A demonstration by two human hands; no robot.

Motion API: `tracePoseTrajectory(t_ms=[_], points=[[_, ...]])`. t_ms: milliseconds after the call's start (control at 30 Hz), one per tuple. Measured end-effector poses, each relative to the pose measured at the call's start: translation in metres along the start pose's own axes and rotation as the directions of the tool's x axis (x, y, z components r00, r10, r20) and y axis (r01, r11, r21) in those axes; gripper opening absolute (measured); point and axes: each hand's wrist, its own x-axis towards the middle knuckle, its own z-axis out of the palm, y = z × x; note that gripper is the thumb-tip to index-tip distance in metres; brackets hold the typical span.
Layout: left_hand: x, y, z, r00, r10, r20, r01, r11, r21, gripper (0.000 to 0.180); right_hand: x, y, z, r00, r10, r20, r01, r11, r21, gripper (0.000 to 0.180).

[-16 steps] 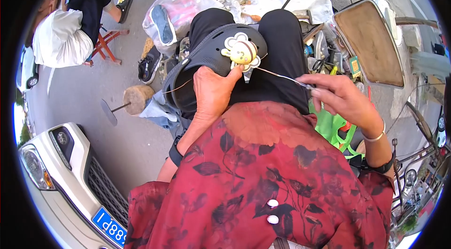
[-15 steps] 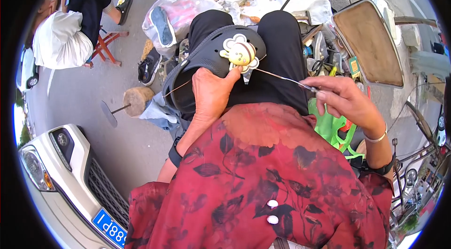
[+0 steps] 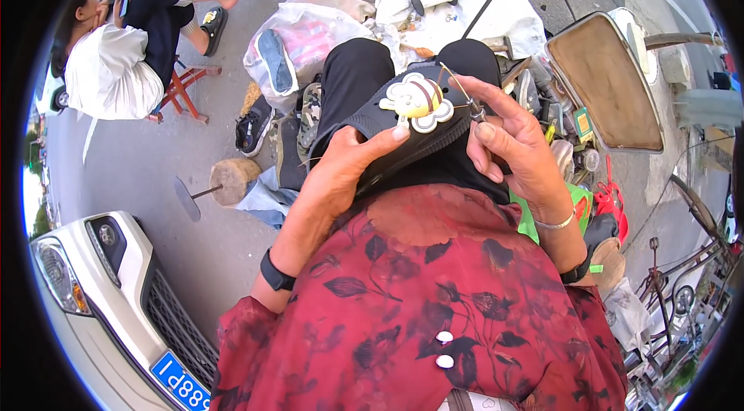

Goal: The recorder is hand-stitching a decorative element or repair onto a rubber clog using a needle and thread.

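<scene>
A black foam clog lies across my lap, tilted, with a yellow bee-and-flower charm on its upper. My left hand grips the clog's near side, its thumb pressed beside the charm. Close to the clog's right side, my right hand pinches a small metal sewing awl between thumb and fingers. Brown thread makes a bent loop between the shoe and that hand. Where the tool's tip meets the clog is too small to tell.
Ahead lies a white cloth bearing a spool. Shoes and a wooden stump stand to the left, beyond them a seated person. A brown padded board and tools are on the right. A white car stands at lower left.
My right hand has come in from the right to the clog, and the thread, stretched taut before, now bends slackly. The clog has turned and shifted right, with my left hand still on it.
</scene>
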Motion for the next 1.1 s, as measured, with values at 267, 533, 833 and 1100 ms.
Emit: tracePoseTrajectory(t_ms=[267,533,833,1100], points=[[-0.055,0.048,-0.038,0.949,0.305,-0.075,-0.207,0.788,0.581,0.038,0.006,0.008,0.001,0.997,-0.033,-0.068,0.038,0.996,0.077,0.058],[-0.009,0.084,0.024,0.76,0.598,0.256,-0.577,0.438,0.69,0.029,0.002,0.004,0.013,0.997,0.022,-0.071,-0.016,0.996,0.083,0.054],[0.013,0.08,0.034,0.819,0.507,0.27,-0.536,0.506,0.676,0.011,0.005,0.007,0.012,0.995,-0.016,-0.103,0.02,0.999,0.044,0.053],[0.016,0.073,0.04,0.823,0.525,0.216,-0.55,0.643,0.533,0.018,0.009,0.0,0.011,0.987,-0.095,-0.127,0.089,0.995,-0.049,0.05]])
